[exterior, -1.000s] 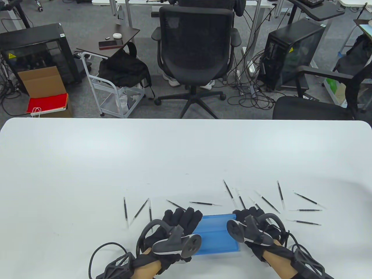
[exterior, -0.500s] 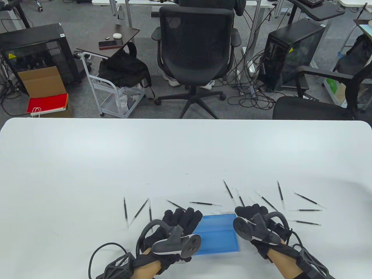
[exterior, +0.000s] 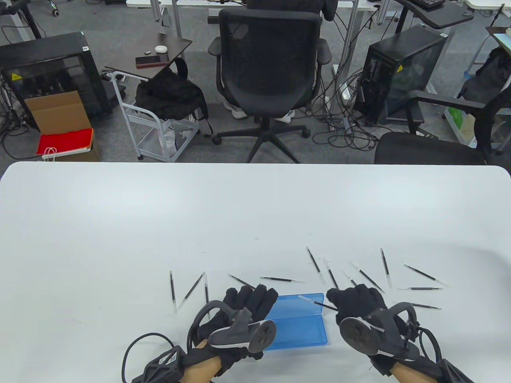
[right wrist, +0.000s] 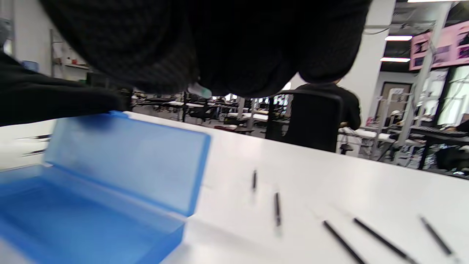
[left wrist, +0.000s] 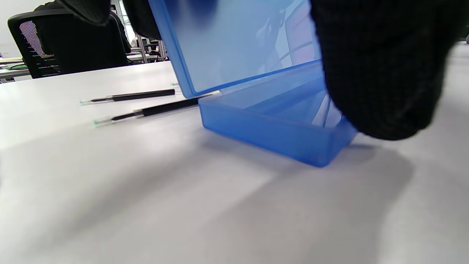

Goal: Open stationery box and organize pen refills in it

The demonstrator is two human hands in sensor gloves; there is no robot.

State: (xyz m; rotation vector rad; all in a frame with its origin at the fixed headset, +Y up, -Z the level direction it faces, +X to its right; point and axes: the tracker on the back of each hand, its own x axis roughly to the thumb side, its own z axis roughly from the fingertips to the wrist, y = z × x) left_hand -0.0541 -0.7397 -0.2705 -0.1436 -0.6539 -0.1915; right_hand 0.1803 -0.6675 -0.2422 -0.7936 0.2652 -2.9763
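Open stationery box (exterior: 297,323), long axis left-right, lid (exterior: 303,298) raised at far edge

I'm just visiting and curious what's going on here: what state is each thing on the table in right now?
Blue box: open, lid raised.
Left hand: holds the lid up.
Right hand: pinches one pen refill over the box.
Other pen refills: lying loose on the table, outside the box.
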